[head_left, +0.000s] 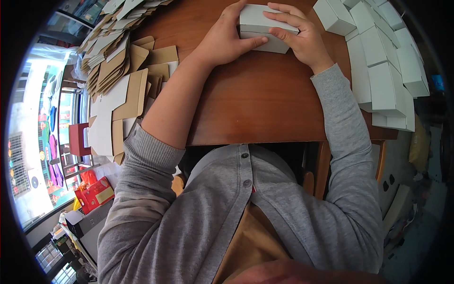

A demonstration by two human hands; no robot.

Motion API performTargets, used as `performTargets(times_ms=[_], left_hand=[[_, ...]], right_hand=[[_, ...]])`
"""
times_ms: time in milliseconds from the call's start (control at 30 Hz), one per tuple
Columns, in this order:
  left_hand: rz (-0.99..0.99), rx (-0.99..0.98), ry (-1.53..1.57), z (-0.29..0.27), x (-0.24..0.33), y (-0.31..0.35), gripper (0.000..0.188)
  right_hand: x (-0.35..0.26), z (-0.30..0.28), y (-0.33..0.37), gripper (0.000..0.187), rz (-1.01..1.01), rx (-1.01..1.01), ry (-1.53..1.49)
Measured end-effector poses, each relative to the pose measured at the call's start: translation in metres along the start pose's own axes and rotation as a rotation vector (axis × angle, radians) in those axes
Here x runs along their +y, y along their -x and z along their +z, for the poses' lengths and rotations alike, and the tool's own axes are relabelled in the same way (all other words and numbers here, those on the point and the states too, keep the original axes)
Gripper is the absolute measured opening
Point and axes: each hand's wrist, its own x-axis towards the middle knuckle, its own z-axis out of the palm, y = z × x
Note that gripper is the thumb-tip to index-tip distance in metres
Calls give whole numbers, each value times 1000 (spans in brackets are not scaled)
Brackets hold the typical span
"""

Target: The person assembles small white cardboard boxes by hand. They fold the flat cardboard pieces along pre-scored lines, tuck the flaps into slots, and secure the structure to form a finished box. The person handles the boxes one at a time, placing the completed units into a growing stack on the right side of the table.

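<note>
Here my fingers [283, 18] lie curled over the small white folded-cardboard box [265, 28], which sits on the counter at twelve o'clock from my chest. My left hand [224, 40] clamps its near left end, thumb pressed along the front edge; my right hand [302, 38] covers its right half, fingers bent over the top face. Both hands are closed on the box, not flat.

To do this well, I judge I should press evenly along the seam, keep the corners square, and avoid crushing the thin walls, since this card looks light and will crease easily.

The polished reddish-brown wooden counter [265, 104] looks smooth and slick, so the box could slide under a lopsided push. At two o'clock stands a row of finished white rectangular boxes [385, 71], matte and sharp-edged. At ten o'clock lies a fanned heap of flat die-cut blanks [120, 90], brown kraft on one side, white on the other, with tabbed outlines.
</note>
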Motion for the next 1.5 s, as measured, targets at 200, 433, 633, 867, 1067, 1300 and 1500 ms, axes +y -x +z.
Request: performTargets(times_ms=[200,433,633,867,1067,1300,1500], left_hand=[[26,12,33,3,-6,1,100],[76,34,-91,2,-6,1,100],[48,32,-127,2,-4,1,100],[22,15,-113,-1,0,1,99],[43,20,-138,0,-1,1,98],[51,28,-119,2,-3,1,97],[69,38,-70,3,-6,2,96]], right_hand=[[0,-2,0,42,-18,7,56],[-2,-7,-2,44,-6,-12,25],[0,-6,-1,39,24,-24,-69],[1,-7,-1,35,15,-44,-50],[5,-7,0,35,4,-23,-98],[2,-7,0,35,18,-29,-76],[1,-5,0,33,32,-19,-74]])
